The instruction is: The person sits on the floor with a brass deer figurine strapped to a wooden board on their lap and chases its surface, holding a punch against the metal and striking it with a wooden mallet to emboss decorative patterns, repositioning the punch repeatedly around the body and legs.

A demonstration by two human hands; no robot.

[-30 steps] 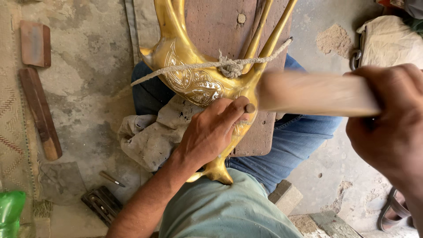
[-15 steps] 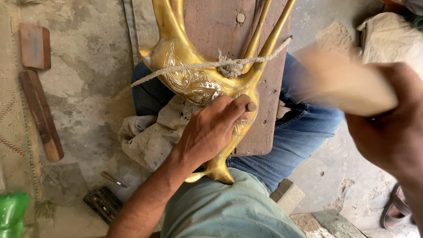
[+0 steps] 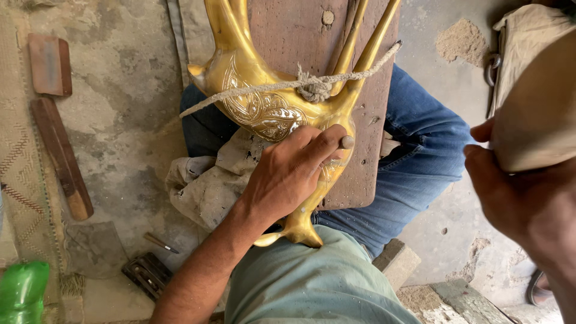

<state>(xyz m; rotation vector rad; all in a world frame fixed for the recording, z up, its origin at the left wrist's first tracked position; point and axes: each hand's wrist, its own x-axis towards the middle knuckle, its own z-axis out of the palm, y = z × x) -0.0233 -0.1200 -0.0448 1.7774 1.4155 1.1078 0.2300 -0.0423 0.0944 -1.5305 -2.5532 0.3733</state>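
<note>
A golden brass ornament (image 3: 270, 108) with engraved patterns is lying on a dark wooden board (image 3: 300, 36) across the person's lap, and a rough rope (image 3: 288, 89) with a knot is binding it to that board. The left hand (image 3: 288, 174) is resting on the lower part of the ornament, its grip closing narrowly around a small metal punch (image 3: 346, 142) whose round head is showing between thumb and forefinger. The right hand (image 3: 528, 204) is sitting high at the right edge, wrapping its grip around the blurred pale wooden mallet (image 3: 534, 114). A dirty cloth (image 3: 204, 180) is bunching under the ornament over the blue jeans (image 3: 420, 156). On the concrete floor (image 3: 126, 102) to the left, a wooden block (image 3: 51, 63) and a long wooden stick (image 3: 63, 159) are lying apart, with a green plastic bottle (image 3: 21, 291) at the bottom corner.
</note>
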